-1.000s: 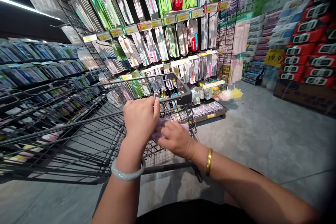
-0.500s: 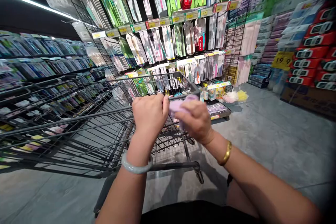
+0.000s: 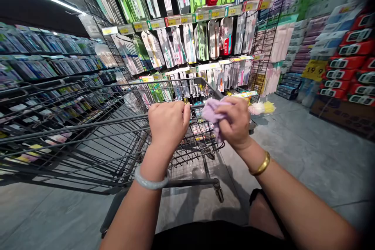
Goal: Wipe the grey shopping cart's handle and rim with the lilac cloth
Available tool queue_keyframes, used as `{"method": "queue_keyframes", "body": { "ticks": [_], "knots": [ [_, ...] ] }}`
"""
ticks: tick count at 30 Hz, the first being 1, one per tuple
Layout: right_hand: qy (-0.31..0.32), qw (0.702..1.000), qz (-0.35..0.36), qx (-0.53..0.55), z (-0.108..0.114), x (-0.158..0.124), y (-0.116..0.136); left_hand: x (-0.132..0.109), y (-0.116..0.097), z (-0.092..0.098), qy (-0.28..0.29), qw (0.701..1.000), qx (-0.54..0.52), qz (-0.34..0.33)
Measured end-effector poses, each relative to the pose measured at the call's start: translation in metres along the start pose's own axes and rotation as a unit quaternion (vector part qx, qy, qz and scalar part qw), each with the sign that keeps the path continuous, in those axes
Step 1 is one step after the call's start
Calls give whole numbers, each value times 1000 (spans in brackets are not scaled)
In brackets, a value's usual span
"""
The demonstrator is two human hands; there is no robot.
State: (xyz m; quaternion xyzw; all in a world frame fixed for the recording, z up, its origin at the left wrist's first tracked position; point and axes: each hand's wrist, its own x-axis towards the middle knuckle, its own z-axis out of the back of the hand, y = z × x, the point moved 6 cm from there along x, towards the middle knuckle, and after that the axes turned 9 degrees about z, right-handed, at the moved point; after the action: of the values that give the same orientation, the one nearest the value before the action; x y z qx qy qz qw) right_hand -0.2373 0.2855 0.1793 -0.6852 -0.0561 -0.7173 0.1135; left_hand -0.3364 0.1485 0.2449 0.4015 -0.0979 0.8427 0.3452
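Note:
A dark wire shopping cart (image 3: pixel 123 125) stands right before me, its near rim running across the view. My left hand (image 3: pixel 169 119), above a pale bangle, is wrapped round that rim, knuckles up. In my closed right hand (image 3: pixel 235 123) is a bunched light purple cloth (image 3: pixel 215 115), which lies against the rim to the right of my left hand. Part of the cloth hangs below the fingers. A gold bangle (image 3: pixel 261 164) circles my right wrist.
Packaged toothbrushes (image 3: pixel 202 43) hang in rows on a rack behind the cart. Red packs (image 3: pixel 342 62) are stacked at the right, near a yellow price sign (image 3: pixel 314 69). Shelves of goods (image 3: pixel 52 62) line the left. A cart wheel (image 3: pixel 218 193) rests on the grey floor (image 3: pixel 293 156).
My right hand has moved to the right along the rim with the purple cloth, away from my left hand. The left hand keeps its grip in nearly the same place.

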Motion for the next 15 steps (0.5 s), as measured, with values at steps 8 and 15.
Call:
{"method": "queue_keyframes", "body": {
  "ticks": [8, 15],
  "knots": [
    [-143, 897, -350, 231, -3, -24, -65, 1, 0, 2, 14, 1000, -12, 12],
    [-67, 822, -478, 302, -26, -52, -86, -1, 2, 13, 42, 998, -31, 35]
  ]
}}
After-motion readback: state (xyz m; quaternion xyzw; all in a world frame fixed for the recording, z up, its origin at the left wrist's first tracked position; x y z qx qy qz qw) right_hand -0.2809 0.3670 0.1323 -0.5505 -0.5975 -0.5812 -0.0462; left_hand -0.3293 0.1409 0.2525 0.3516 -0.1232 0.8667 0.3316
